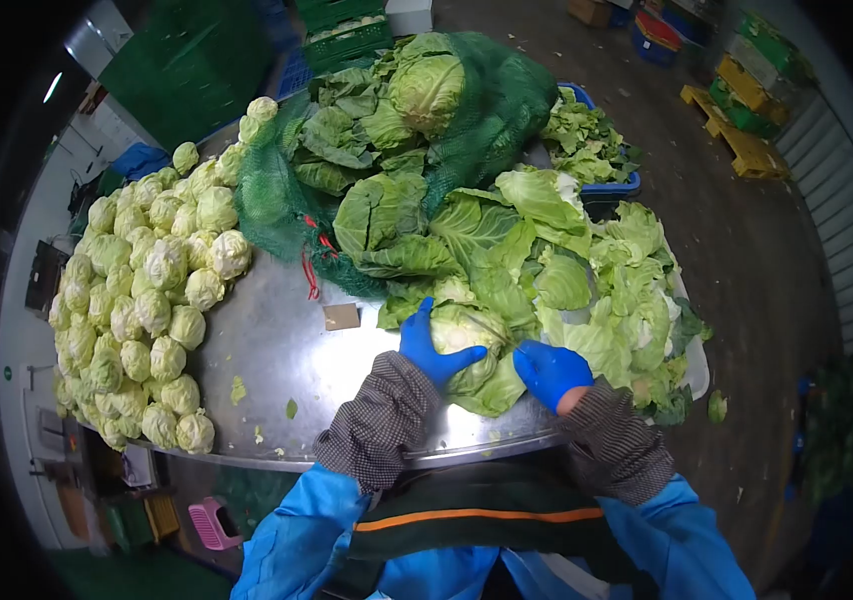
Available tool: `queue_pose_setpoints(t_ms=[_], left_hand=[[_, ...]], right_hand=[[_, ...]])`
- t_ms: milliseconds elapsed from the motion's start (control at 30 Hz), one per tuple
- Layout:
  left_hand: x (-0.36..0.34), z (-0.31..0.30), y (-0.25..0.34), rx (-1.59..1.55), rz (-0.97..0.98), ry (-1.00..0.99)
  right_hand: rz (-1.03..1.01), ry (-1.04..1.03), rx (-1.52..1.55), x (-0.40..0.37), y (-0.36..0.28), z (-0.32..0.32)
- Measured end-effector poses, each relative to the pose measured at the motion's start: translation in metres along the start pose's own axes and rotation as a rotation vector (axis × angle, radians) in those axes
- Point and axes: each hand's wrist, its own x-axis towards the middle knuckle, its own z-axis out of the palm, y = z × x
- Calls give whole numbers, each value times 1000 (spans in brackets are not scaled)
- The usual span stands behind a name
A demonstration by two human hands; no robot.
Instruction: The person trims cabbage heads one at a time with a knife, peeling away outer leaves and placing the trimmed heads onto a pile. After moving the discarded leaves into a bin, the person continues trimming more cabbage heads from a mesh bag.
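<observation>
Blue-gloved, our left hand [431, 350] steadies a cabbage [467, 330]; our closed right hand [553, 374] perhaps pinches leaf [503, 388], which hard tugging could tear.

We're working at the near edge of the metal worktop [277, 350], blue gloves on. Our left hand [434, 350] is spreading its thumb and fingers over a leafy cabbage [465, 335], while our right hand [552, 373] is curling closed by its outer leaves; we can't tell if it's pinching one. A small brown card [341, 317] is lying left of the cabbage. Pale, compact heads [167, 265] are piling up along the left edge, and loose leaves [627, 320] are heaping up toward the right edge. Toward the far edge, a green net bag [497, 90] is spilling out leafy heads [382, 215], with a blue crate [602, 188] of leaves sitting just beyond the far right corner.
</observation>
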Motion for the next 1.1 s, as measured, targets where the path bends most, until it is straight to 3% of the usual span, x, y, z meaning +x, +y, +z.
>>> queue_pose_setpoints(t_ms=[33,167,300,400,433,500,567,700,733,833,867,900,967,1033,1100], left_hand=[[0,-2,-1,-1,12,-19],[-4,3,13,21,194,-16],[-6,7,12,79,172,-44],[-18,2,23,133,178,-63],[-26,2,24,139,203,-41],[-36,0,16,105,267,10],[-46,1,-11,12,340,67],[-68,-21,-53,-261,273,-53],[-67,-36,-43,-187,259,-101],[-45,-65,7,175,519,-172],[-32,-56,0,42,504,-326],[-26,-48,-10,77,528,-359],[-24,-40,-23,34,416,-284],[-38,-26,-35,-301,197,-112],[-50,-15,-20,-602,-76,-40]], right_hand=[[3,-55,26,-5,-10,-13],[-126,199,-100,11,-22,-3],[-135,70,-213,44,-22,12],[9,104,-270,82,8,37],[-99,152,-137,84,17,29],[-70,54,-150,89,16,21],[22,91,-43,87,34,35],[105,171,110,89,53,43],[124,170,67,85,39,32],[7,183,86,77,9,7],[0,256,108,78,12,9],[-8,329,128,82,23,11],[47,431,155,89,50,10],[176,451,165,87,71,5],[146,421,139,70,62,-3]])
